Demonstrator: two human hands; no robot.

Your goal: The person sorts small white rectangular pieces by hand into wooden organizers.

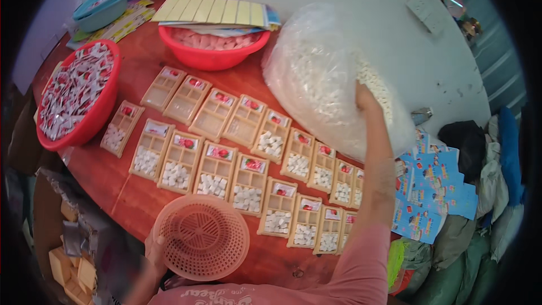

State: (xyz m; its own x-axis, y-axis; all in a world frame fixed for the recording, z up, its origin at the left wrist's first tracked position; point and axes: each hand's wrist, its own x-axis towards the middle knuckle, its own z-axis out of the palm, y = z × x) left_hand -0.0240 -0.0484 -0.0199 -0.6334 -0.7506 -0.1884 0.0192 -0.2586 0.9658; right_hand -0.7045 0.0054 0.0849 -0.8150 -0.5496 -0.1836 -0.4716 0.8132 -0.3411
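My left hand (156, 250) grips the rim of an empty pink perforated plastic basket (200, 227) at the near edge of the table. My right arm stretches forward, and my right hand (364, 95) reaches into a large clear plastic bag (305, 73) of small off-white pieces (377, 86); its fingers are hidden. Between basket and bag lie rows of beige compartment trays. Several hold white cubes (212, 185) and a small red-printed packet (218, 151). Others at the far left, such as one tray (188, 99), show a packet and bare compartments.
A red basin (107, 116) of small packets stands left. Behind the trays, another red basin (212, 59) holds pink pieces under printed sheets (209, 11). Blue basins (104, 8) sit far left. Blue printed sheets (432, 183) and sacks (499, 209) lie right; a box of beige trays (70, 271) is lower left.
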